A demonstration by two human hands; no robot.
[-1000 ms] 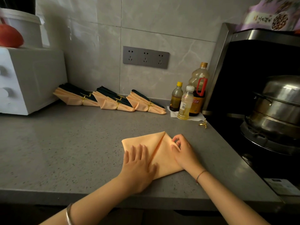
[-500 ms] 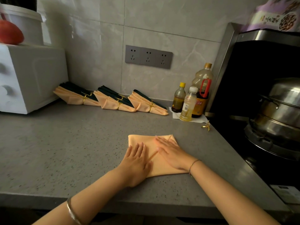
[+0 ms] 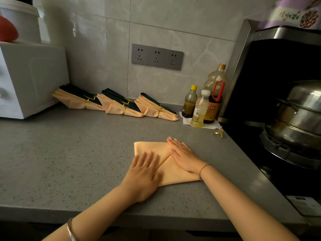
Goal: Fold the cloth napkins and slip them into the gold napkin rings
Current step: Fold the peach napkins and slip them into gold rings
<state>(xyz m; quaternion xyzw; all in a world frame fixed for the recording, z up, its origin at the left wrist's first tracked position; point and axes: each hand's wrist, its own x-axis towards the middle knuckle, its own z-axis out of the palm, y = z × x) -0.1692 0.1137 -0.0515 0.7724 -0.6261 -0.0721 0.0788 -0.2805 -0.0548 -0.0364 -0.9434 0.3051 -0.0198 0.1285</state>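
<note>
A peach cloth napkin (image 3: 152, 149) lies folded on the grey counter (image 3: 69, 153), two flaps meeting along a centre seam. My left hand (image 3: 144, 173) presses flat on its left flap with straight fingers. On the right flap my right hand (image 3: 182, 156) also lies flat, fingers pointing away. A loose gold napkin ring (image 3: 219, 133) sits on the counter to the right, near the stove edge. Against the back wall lean three stacks of peach and dark green folded napkins (image 3: 119, 105), each held in gold rings.
Three bottles (image 3: 206, 101) stand on a paper towel at the back right. A stove with a steel pot (image 3: 300, 115) fills the right side. A white appliance (image 3: 26, 79) stands at the left. The counter's front edge (image 3: 104, 216) runs below my forearms.
My right hand laid the right corner down and went from pinching it to pressing flat on the flap. The left hand stayed pressed on the left flap.
</note>
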